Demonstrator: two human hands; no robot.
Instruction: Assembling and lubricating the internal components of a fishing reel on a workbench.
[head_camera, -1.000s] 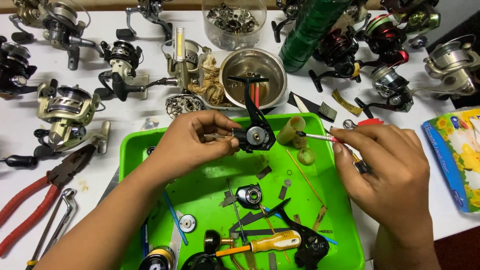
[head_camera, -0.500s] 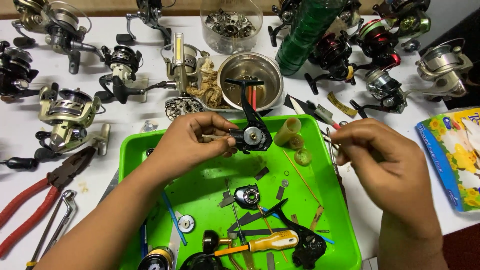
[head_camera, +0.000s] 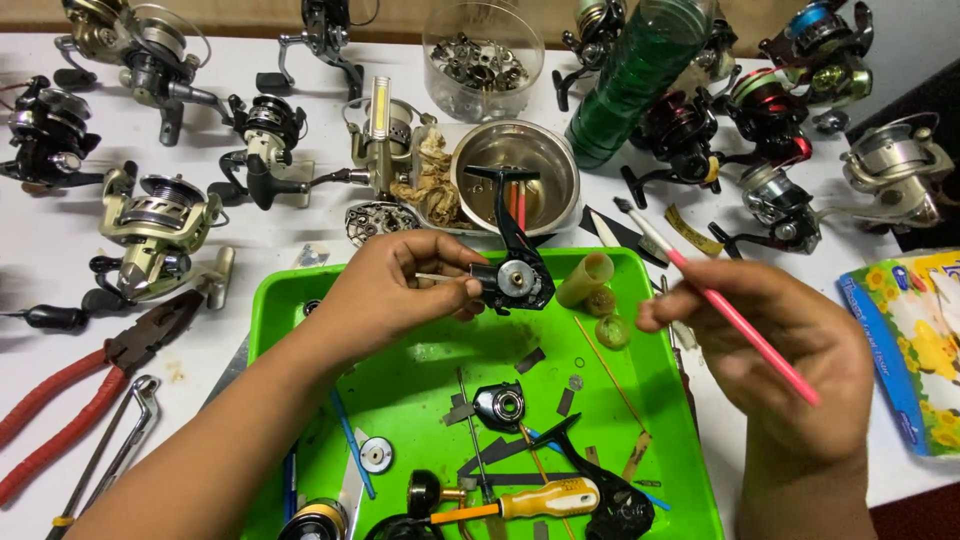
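On a white table (head_camera: 300, 225), above the green tray (head_camera: 420, 350), the left hand (head_camera: 390, 290) pinched the black reel body (head_camera: 515, 270) at its fingertips, while the right hand (head_camera: 790, 360) held a pink brush (head_camera: 730, 310) between closed fingers, steel bowl (head_camera: 515, 170) beyond.

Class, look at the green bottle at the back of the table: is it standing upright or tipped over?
Tipped. The green bottle leans slantwise among the reels, its top toward the right, its lower end by the steel bowl.

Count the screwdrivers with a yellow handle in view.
1: a yellow-handled screwdriver lies in the green tray, near its front edge, below both hands. Others may be hidden under parts.
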